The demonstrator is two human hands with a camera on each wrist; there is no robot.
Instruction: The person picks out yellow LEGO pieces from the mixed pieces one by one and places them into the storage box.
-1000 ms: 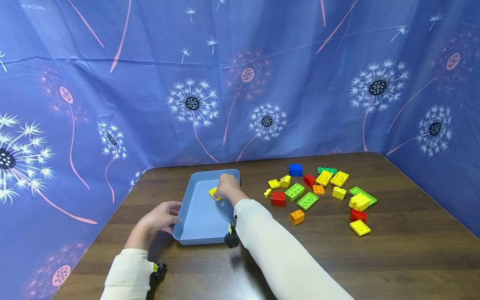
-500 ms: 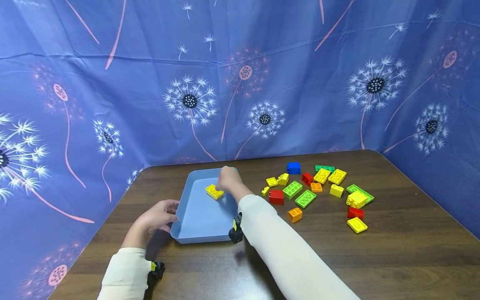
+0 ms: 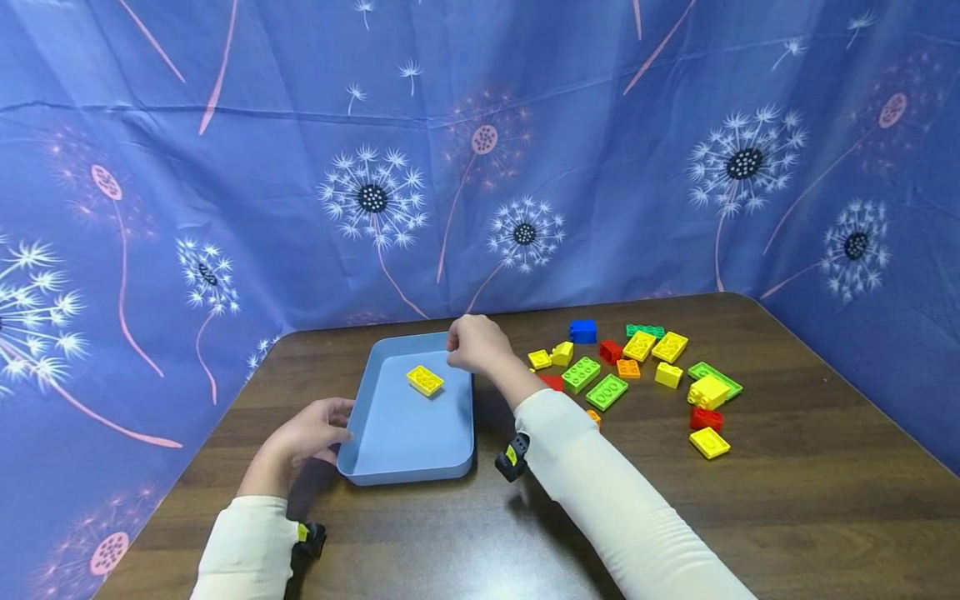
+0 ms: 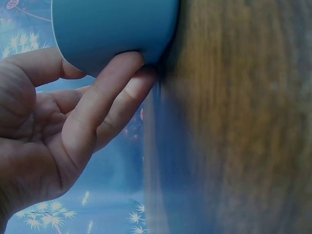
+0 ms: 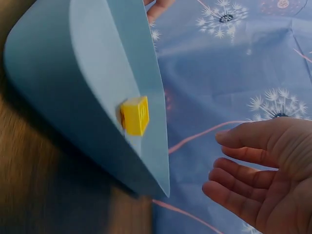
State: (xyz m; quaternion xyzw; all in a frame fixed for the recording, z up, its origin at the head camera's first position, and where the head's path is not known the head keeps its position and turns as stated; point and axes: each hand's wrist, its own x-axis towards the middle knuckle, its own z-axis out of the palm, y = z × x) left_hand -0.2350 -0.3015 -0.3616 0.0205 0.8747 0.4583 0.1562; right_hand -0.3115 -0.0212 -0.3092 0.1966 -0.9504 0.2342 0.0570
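A yellow toy building brick [image 3: 425, 381] with studs lies inside the light blue tray [image 3: 405, 477], towards its far end. My left hand [image 3: 311, 431] holds the tray's left wall. Up close in the left wrist view, fingers [image 4: 105, 95] press on the outside of the tray while another digit reaches behind its rim. Over the tray's far right edge hovers my right hand [image 3: 480, 343]. Its fingers are loosely bent and apart from the thumb, with nothing between them, as the right wrist view shows. The brick [image 5: 135, 116] there sits well away from that hand.
To the right on the wooden table [image 3: 810, 500] are scattered several toy bricks, among them a blue brick [image 3: 582, 332], a light green brick [image 3: 581, 375], a red brick [image 3: 706, 418] and a yellow plate [image 3: 709, 443]. A blue dandelion-print cloth [image 3: 450, 192] hangs behind the table.
My right hand has let go of the yellow brick, leaving it in the tray, and has moved up and right to the tray's edge. My left hand stays at the tray.
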